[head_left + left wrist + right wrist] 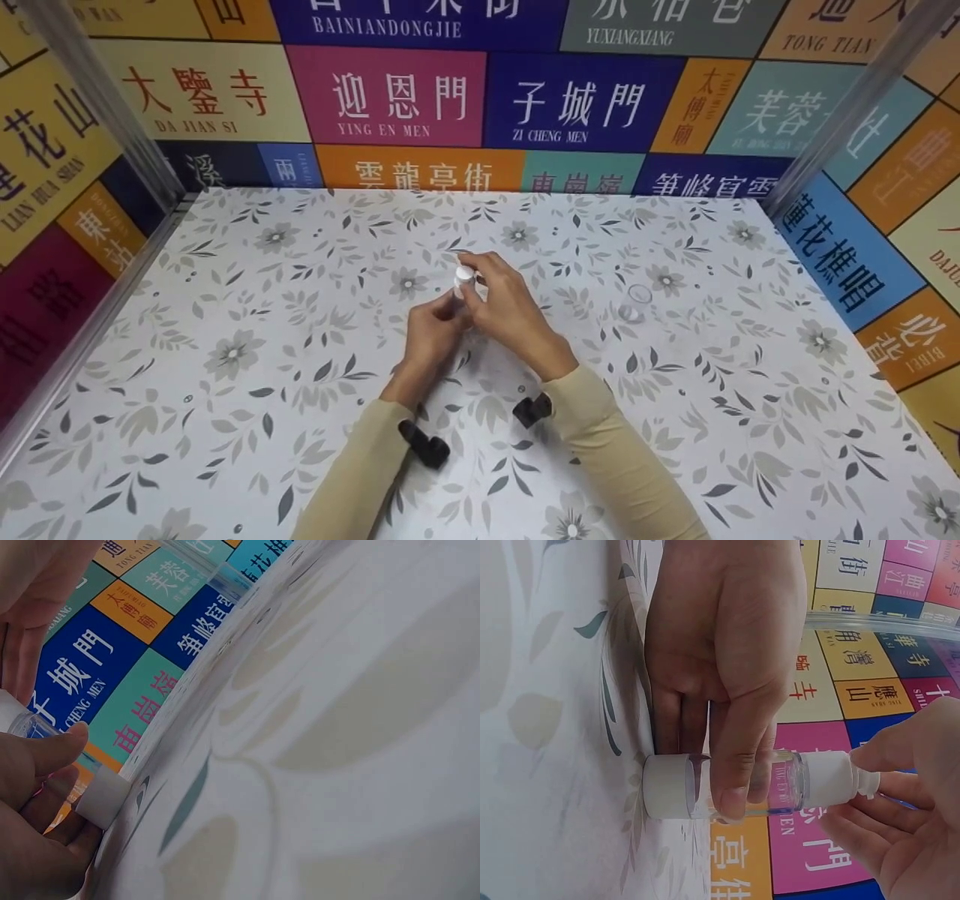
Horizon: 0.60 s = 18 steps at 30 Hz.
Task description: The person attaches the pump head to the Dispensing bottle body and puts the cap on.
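Observation:
A small clear pump bottle (pixel 780 784) stands upright, its white base (pixel 667 786) down at the flowered tabletop. My left hand (pixel 433 326) grips its clear body, the thumb laid across the front in the right wrist view. At the top, my right hand (pixel 510 296) has thumb and fingers around the white pump head (pixel 829 778). The head view shows that white top (pixel 464 274) between both hands, with most of the body hidden. In the left wrist view, the base (pixel 103 799) shows below the left fingers.
A clear cylindrical cap (pixel 636 304) sits on the table to the right of my hands. The flowered tabletop (pixel 232 435) ends at colourful panels (pixel 386 97) with printed characters at the back and sides. Clear posts (pixel 862 97) rise at the back corners.

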Available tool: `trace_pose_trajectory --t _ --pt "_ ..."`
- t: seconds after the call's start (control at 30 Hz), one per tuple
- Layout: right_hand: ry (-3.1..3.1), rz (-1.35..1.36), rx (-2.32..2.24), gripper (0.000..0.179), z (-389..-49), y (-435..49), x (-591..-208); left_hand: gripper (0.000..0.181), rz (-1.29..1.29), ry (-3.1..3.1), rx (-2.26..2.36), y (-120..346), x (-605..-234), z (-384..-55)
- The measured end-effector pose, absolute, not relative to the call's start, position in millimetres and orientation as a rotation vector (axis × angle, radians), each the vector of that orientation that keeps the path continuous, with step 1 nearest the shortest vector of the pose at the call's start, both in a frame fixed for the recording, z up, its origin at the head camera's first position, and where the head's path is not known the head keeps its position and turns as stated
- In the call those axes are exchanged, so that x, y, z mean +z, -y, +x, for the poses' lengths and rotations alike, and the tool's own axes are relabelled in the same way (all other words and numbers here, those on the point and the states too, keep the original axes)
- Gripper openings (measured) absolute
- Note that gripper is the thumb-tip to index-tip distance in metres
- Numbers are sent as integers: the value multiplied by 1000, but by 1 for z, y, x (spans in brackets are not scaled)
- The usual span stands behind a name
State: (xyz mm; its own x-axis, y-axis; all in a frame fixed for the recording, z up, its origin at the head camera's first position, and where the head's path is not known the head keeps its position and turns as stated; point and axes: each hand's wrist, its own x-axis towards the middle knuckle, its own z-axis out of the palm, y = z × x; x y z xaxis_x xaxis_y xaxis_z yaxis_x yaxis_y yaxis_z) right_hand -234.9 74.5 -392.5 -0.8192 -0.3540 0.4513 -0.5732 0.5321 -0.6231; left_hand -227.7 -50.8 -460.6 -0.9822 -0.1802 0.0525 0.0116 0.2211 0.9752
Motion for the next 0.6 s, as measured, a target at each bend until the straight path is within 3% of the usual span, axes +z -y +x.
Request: trace_pose_trajectory --t 0.6 --pt "2517 752 1160 34 -235 -73 -394 40 155 2305 -1868 50 -461 -227"
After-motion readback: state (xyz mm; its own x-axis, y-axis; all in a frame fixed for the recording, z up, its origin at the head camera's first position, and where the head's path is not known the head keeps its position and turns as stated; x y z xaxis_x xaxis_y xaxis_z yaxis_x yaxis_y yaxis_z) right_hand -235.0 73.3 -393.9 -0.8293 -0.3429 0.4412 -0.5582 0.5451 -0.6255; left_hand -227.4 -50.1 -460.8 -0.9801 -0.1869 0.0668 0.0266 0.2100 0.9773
